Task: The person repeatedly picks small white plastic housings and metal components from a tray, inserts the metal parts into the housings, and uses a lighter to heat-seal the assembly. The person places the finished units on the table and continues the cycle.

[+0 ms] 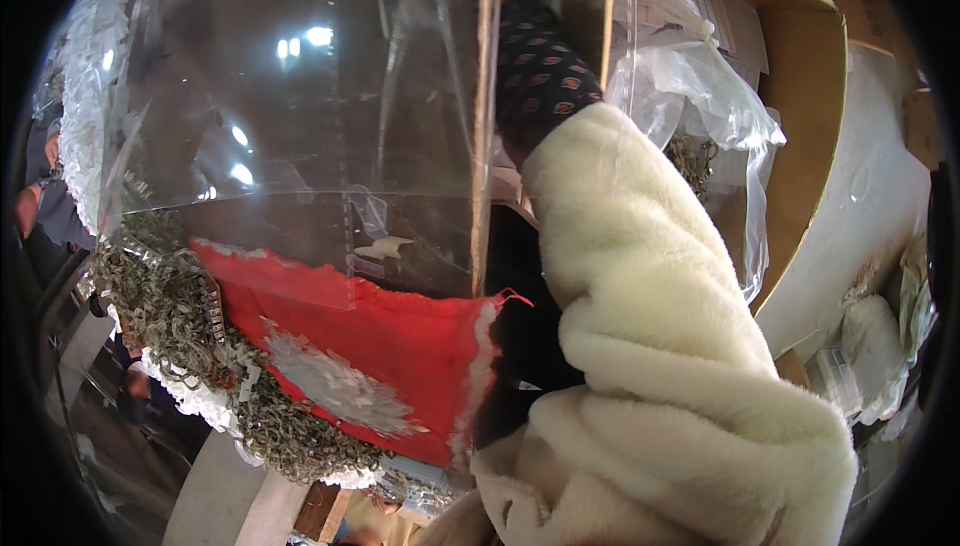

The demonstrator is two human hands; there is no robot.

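Observation:
My right arm in a cream fleece sleeve stretches up and away from the lower right. Its dark patterned cuff passes between the brown edge of a clear panel and a cardboard box; the hand beyond the cuff does not show clearly. My left hand is not visible. Left of the arm, a large clear plastic sheet reflects several lights. Below it lies a red cloth with a frayed pale edge and a patch of small clear, flake-like pieces on it.
Heaps of curly grey-brown pieces and white flakes border the cloth. An open cardboard box at the right holds a crumpled clear plastic bag. At the far left, another person's hand shows beside a dark sleeve.

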